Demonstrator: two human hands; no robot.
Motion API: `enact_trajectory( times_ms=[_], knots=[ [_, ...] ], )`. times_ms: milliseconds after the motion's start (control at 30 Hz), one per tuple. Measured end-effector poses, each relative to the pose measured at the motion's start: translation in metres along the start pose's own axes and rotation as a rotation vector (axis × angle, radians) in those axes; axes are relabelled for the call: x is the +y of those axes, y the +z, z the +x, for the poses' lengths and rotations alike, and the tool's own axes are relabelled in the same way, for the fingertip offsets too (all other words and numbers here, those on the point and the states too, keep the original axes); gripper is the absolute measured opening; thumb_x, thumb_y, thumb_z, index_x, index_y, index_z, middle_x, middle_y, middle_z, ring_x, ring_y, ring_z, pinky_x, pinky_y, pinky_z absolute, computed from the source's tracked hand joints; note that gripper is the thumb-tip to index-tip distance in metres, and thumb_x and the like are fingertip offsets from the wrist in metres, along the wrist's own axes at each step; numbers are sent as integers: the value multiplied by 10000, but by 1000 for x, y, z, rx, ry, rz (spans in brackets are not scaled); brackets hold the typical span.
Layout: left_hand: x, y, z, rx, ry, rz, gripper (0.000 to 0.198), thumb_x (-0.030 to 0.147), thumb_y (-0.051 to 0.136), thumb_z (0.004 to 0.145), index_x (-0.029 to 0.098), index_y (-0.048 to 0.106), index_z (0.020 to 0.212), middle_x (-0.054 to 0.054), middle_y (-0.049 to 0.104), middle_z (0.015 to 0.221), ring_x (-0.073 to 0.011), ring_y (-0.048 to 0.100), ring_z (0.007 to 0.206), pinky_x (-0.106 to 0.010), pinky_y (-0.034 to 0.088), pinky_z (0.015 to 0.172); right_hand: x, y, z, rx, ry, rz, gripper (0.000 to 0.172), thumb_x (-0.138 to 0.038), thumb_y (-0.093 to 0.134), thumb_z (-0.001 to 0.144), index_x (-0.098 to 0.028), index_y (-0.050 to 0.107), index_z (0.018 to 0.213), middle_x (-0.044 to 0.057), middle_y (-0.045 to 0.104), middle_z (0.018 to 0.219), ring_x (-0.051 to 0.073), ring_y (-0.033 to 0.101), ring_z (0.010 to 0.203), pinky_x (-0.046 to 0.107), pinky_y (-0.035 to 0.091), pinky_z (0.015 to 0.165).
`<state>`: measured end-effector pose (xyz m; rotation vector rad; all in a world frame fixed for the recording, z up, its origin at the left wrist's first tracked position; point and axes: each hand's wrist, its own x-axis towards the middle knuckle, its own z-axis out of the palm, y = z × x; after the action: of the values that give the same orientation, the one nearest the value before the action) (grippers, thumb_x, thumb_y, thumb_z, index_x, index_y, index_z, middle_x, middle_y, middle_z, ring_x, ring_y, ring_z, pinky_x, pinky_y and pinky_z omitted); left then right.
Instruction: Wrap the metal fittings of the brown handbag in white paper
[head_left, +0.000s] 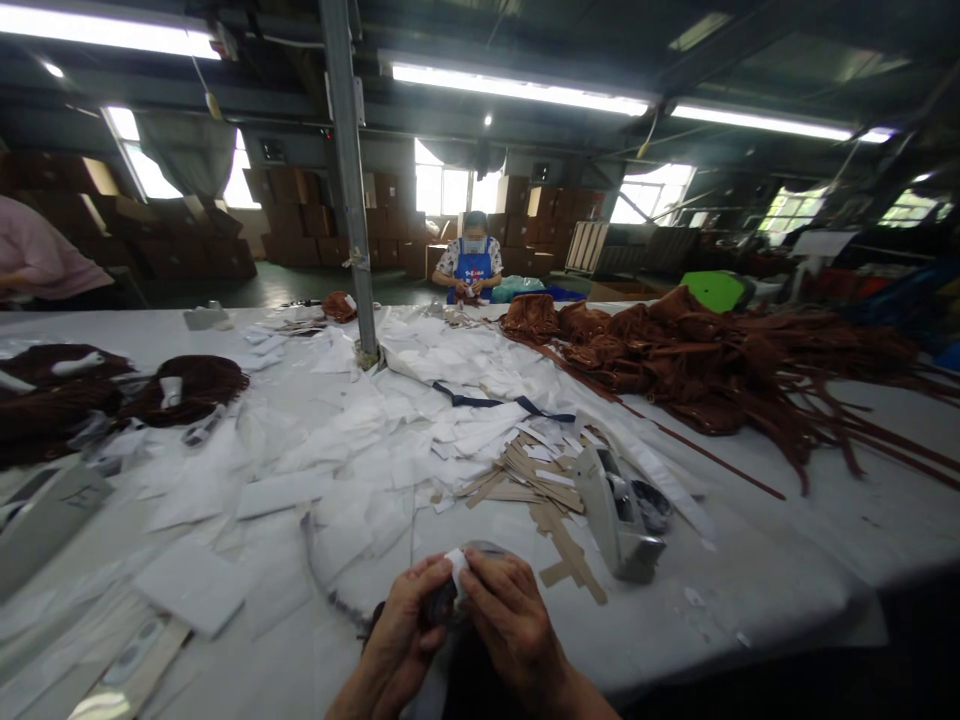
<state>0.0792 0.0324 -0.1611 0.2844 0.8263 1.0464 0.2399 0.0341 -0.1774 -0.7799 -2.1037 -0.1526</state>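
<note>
Both my hands meet low in the middle of the view, at the near side of the white-covered table (660, 640). My left hand (405, 620) is closed round a dark item whose kind I cannot make out. Between the thumbs and fingertips shows a small white paper piece (456, 566), folded or wrapped over that dark item. My right hand (514, 610) pinches the white paper piece from the other side. A grey strap (330, 575) curves over the table just left of my hands. Most of the dark item is hidden by my fingers.
A tape dispenser (619, 515) stands to the right, beside brown cardboard strips (566, 550). White paper sheets (337, 440) cover the middle. Brown leather bags (675, 350) pile at right, dark brown bags (184, 388) at left. A metal post (351, 190) rises centrally; a person (472, 262) works opposite.
</note>
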Motion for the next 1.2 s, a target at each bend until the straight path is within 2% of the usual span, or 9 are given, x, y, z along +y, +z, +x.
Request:
enact_trajectory(
  times_ms=[167, 267, 400, 500, 667, 733, 933, 1067, 1200],
  knots=[
    [-5, -4, 5, 78, 88, 64, 437, 397, 819, 591, 127, 611, 863, 63, 503, 534, -26, 395, 382, -95, 171, 273, -9, 1, 0, 17, 123, 88, 231, -177, 554, 925, -185, 625, 1145, 103, 660, 1170, 238, 625, 1023, 399, 489, 882],
    [-9, -5, 5, 105, 159, 159, 498, 444, 802, 596, 123, 608, 924, 58, 531, 545, -25, 376, 364, -98, 176, 263, -19, -2, 4, 49, 494, 217, 124, -270, 589, 914, -193, 686, 901, 46, 715, 862, 190, 661, 755, 297, 526, 685],
    [-14, -8, 5, 108, 230, 268, 511, 477, 780, 609, 123, 606, 934, 72, 523, 525, -12, 308, 319, -112, 194, 253, -26, -7, 15, -122, 844, 400, 202, -383, 632, 879, -201, 698, 822, 1, 689, 689, 160, 630, 591, 240, 478, 526],
    [-20, -10, 8, 139, 221, 257, 519, 480, 789, 587, 130, 604, 922, 90, 490, 495, -12, 278, 298, -123, 193, 242, -28, -4, 19, -112, 691, 301, 228, -318, 574, 922, -187, 666, 760, 9, 663, 663, 155, 613, 597, 242, 450, 540],
    [-18, -7, 10, 164, 152, 99, 418, 472, 773, 588, 126, 585, 729, 72, 469, 472, -17, 306, 324, -114, 172, 250, -38, 6, 15, -56, 43, -87, 297, -126, 440, 952, -175, 587, 698, 21, 581, 598, 156, 539, 571, 295, 378, 567],
    [-13, -5, 10, 169, 158, 75, 408, 458, 781, 576, 129, 570, 694, 44, 521, 509, -21, 343, 344, -109, 170, 254, -34, 2, 8, -91, 1, -78, 293, -118, 422, 956, -182, 602, 733, 19, 582, 605, 156, 541, 568, 294, 387, 561],
    [-9, -14, 10, 131, 178, 183, 518, 473, 814, 561, 130, 609, 891, 28, 590, 573, -29, 369, 345, -103, 193, 256, 45, -85, -66, 250, 716, -398, 275, -392, 515, 916, -187, 693, 968, 81, 719, 864, 219, 667, 718, 317, 517, 718],
    [-26, -29, 14, 152, 156, 246, 614, 524, 810, 551, 140, 619, 990, 36, 613, 577, -25, 340, 299, -118, 178, 250, 83, -168, -128, 207, 1265, -470, 474, -545, 511, 735, -167, 736, 911, 177, 640, 1178, 381, 576, 1105, 481, 446, 960],
    [-38, -35, 17, 206, 163, 326, 600, 544, 811, 523, 163, 653, 959, 13, 664, 606, -102, 520, 388, -157, 316, 307, 99, -189, -146, 261, 1446, -292, 522, -584, 540, 653, -156, 733, 881, 180, 684, 1089, 375, 600, 1064, 462, 454, 956]
  ],
)
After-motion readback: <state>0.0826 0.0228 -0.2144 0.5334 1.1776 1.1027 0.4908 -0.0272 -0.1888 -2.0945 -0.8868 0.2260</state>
